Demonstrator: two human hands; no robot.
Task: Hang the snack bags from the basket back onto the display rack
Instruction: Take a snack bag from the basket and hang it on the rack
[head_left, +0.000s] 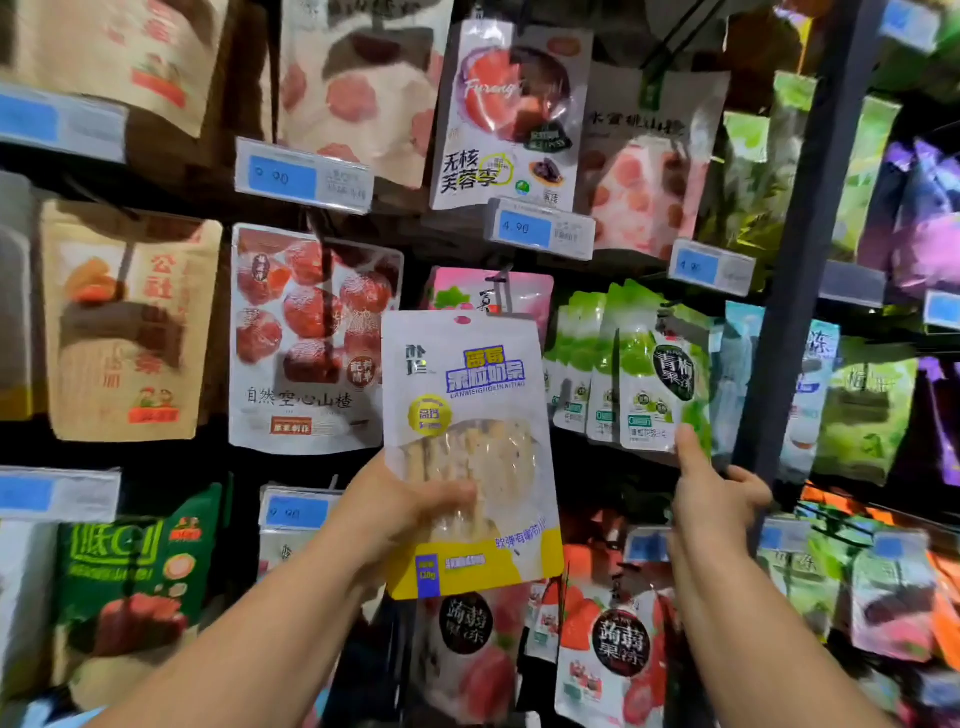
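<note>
Retail shelving fills the whole view: a display rack (171, 200) with rows of hanging pouches and blue price tags (524, 228) clipped along its rails.

1. Left hand (410, 504): grips the lower left part of the snack bag (472, 415), with the thumb (447, 493) laid across the clear window. The low grip leaves the top edge free.
2. Snack bag: white with a yellow base, held upright in front of the rack's middle row. Its hang hole (461, 319) faces up, just below a pink pouch (488, 291). This orientation appears chosen to present the hole to a peg.
3. Right hand (711, 499): raised beside the bag. Its thumb touches the lower corner of the green pouches (654, 374), and its fingers reach toward the upright post (810, 234). It probably steadies or shifts the neighbouring row. Whether it pinches a pouch cannot be determined.

Limits of observation:
- The peg intended for the bag is blurred and mostly covered by the pink pouch. Its tip cannot be located.
- The basket is out of view, so the remaining stock is unknown.
- The fingers of the left hand are hidden behind the bag.
- Outer pouches and most tag prices are smeared by blur.
</note>
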